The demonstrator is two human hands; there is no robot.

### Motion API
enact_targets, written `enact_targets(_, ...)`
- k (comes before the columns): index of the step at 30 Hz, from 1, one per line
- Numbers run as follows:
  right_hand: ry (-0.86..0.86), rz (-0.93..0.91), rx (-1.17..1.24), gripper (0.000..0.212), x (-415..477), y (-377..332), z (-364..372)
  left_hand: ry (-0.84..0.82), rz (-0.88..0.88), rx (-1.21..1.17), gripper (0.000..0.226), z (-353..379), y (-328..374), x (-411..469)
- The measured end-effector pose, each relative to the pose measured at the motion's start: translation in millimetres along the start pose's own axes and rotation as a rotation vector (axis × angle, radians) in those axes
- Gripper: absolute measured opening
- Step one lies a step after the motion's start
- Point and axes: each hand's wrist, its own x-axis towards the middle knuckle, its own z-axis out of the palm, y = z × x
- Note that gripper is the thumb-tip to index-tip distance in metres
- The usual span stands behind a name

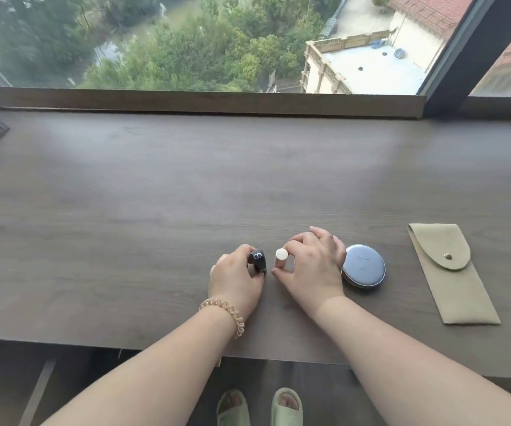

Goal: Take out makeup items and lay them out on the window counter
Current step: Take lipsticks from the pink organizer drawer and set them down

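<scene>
On the dark wooden window counter (pixel 186 195), my left hand (pixel 235 279) grips a small black lipstick case (pixel 258 261) standing upright. Just to its right, my right hand (pixel 312 265) pinches a pale pink tube with a white round cap (pixel 281 257), also upright on the counter. A round silver-blue compact (pixel 364 265) lies flat right behind my right hand, touching or nearly touching it. Farther right lies a flat olive-green pouch (pixel 451 275) with its snap flap closed.
The counter's near edge (pixel 156 348) runs below my forearms. A raised sill (pixel 205 101) and the window glass bound the far side. A dark window frame post (pixel 463 56) stands at the back right. My feet in green slippers (pixel 260 407) show under the counter.
</scene>
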Motion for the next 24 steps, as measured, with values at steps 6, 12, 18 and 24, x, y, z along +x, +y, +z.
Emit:
enact_targets(6,-0.116,0.022,-0.020,0.054,-2,-1,-11,-0.050,-0.040,-0.020,0.036,-3,2,-3)
enact_targets(12,0.079,-0.202,0.164,0.077,-7,-19,-35,0.023,-0.006,-0.056,0.068,-32,-4,-12)
enact_targets(18,0.104,-0.313,0.313,0.051,7,-91,-40,0.306,-0.106,-0.113,0.057,-117,-37,-33)
enact_targets(24,0.017,-0.523,0.352,0.052,-14,-224,-37,0.551,-0.203,0.013,0.053,-221,-93,-84)
